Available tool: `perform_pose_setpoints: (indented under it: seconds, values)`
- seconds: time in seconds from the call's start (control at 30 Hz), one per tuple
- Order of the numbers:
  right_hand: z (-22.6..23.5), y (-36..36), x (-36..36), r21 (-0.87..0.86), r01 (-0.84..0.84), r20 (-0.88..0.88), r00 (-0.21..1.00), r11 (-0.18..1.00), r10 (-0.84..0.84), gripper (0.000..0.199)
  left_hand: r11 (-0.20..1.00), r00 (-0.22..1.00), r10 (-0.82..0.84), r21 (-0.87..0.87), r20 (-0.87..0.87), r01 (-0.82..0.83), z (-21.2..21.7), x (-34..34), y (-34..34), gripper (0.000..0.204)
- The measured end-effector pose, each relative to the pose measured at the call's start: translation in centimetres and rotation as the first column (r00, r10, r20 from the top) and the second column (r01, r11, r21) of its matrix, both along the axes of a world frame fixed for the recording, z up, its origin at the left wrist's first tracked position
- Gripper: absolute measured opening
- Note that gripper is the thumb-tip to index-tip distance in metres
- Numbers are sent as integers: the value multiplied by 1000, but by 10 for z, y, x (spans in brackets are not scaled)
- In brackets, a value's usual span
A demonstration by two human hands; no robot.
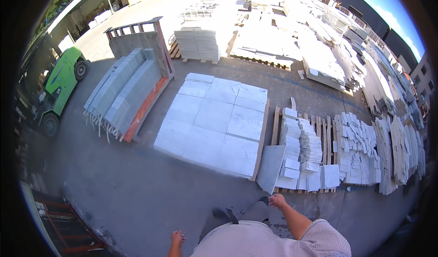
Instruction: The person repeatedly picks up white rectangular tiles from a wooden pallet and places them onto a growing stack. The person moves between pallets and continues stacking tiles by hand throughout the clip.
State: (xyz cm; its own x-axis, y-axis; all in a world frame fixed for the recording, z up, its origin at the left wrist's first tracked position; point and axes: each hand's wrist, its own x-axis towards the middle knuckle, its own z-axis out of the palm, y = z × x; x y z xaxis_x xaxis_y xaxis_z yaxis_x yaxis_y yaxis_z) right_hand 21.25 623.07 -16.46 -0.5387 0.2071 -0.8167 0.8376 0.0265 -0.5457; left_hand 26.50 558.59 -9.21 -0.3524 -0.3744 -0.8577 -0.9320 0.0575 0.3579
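- Left hand (pixel 178 237): low in view, over grey ground (pixel 114 179), well apart from the stone; fingers look loosely bent, too small to tell if the grip is apart or together.
- Right hand (pixel 276 201): arm bent, just below the lower end of the tilted slab (pixel 271 168) in view; contact can't be told. Fingers look curled; can't tell if the grip is clamped on anything.
- Tilted slab: grey-white, between the big tile stack (pixel 210 115) and the small-piece stacks (pixel 292 143).
- Big tile stack: white, pale grey veining, flat on a wooden base, ahead of the person.
- Small-piece stacks: on a slatted pallet (pixel 325 133), right of the tilted slab.
- Broken-piece pile (pixel 356 149): white, farther right.
- Rack (pixel 143 113): orange-red base, upright slabs (pixel 132 88) on it, left of the big tile stack.
- Forklift (pixel 64 81): green, far left.
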Motion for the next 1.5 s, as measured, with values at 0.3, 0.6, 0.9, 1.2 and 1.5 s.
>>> perform_pose_setpoints:
  seconds: [0.3,0.6,0.9,1.2,1.5]
  values:
    - [-29,-186,-164,384,-746,-110,548,544,829,21,954,963,263,136,52,-268,-23,51,-123,34]
    - [6,-380,-345,-60,-678,75,729,733,680,21,868,870,490,125,-55,-480,-1,10,-149,31]
    - [5,-691,-594,-220,-842,-89,520,492,850,17,598,599,800,17,36,-801,18,-44,-221,32]
    - [-31,-989,-682,268,-961,-403,-43,72,914,19,878,877,471,43,94,-476,6,-138,-416,34]
    - [26,-1103,-696,-328,-792,251,452,515,856,36,633,619,750,-18,-236,-774,36,-251,-795,30]
